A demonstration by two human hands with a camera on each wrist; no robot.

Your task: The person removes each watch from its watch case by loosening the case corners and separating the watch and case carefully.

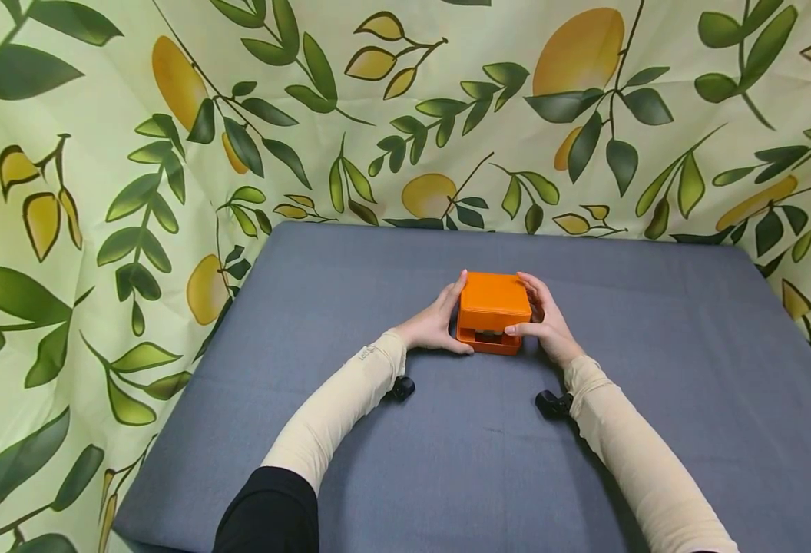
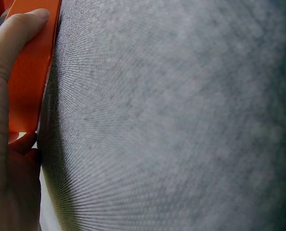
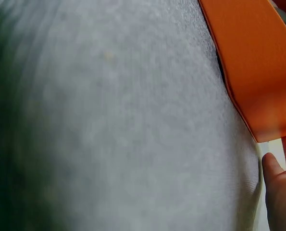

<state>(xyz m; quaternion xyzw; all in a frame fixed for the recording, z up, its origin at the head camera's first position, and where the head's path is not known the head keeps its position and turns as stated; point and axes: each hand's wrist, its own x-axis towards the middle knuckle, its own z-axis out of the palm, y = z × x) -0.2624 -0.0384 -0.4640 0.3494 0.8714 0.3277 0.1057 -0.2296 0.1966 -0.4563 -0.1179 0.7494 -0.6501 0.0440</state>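
Note:
An orange box sits on the grey padded surface, its lid (image 1: 494, 292) raised and slightly tilted above the base (image 1: 498, 348). Through the front gap something greyish shows, too dim to identify. My left hand (image 1: 436, 321) grips the box from the left: in the left wrist view the thumb (image 2: 18, 36) presses the base's orange wall, and fingers reach round its far end. On the other side my right hand (image 1: 549, 326) holds the lid, thumb at its front edge, fingers along its right side. The right wrist view shows fingertips near the base's far corner.
The grey padded surface (image 1: 447, 461) stretches around the box. Behind it and at the left hangs a cloth (image 1: 350, 130) printed with leaves and fruit. A black wrist mount (image 1: 553, 405) sits under the right wrist, and another (image 1: 402, 388) by the left.

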